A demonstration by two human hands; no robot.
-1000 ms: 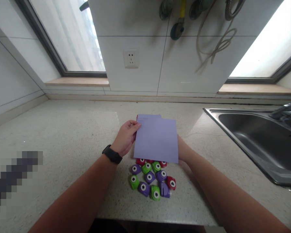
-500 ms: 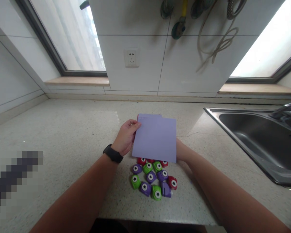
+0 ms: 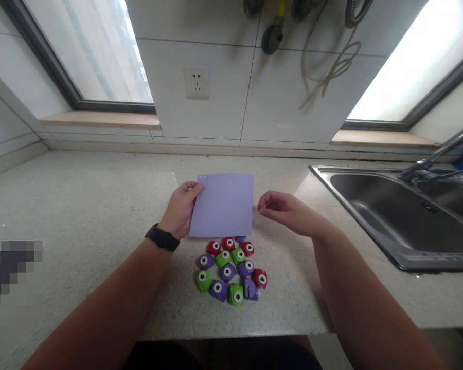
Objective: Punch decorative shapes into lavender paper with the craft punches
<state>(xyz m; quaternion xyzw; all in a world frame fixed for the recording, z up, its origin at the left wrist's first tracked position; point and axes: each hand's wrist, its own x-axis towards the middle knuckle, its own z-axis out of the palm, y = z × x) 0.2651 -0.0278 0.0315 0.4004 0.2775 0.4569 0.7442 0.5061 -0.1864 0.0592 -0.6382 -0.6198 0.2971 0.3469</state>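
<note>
My left hand point(image 3: 182, 207) pinches the left edge of a lavender paper sheet point(image 3: 224, 205) between thumb and fingers. Small pale marks show at the sheet's top left corner. A second edge peeks out along its top. To the right of the paper, apart from it, hovers my right hand point(image 3: 280, 206), its fingers loosely curled with a gap inside and nothing visible in them. Below the paper, several small craft punches sit on the counter, among them a red one point(image 3: 260, 278), a green one point(image 3: 236, 295) and a purple one point(image 3: 219, 290). The paper partly covers another purple punch.
A speckled stone countertop point(image 3: 100, 205) carries everything. At the right is a steel sink point(image 3: 370, 221) with a faucet point(image 3: 420, 167). On the tiled wall behind are a power socket point(image 3: 196, 83) and a looped cable point(image 3: 339, 67). A blurred patch covers the far left.
My right hand has come out from behind the paper to its right side. The paper's edges line up more closely, and pale marks now show at its corner. The camera view has shifted.
</note>
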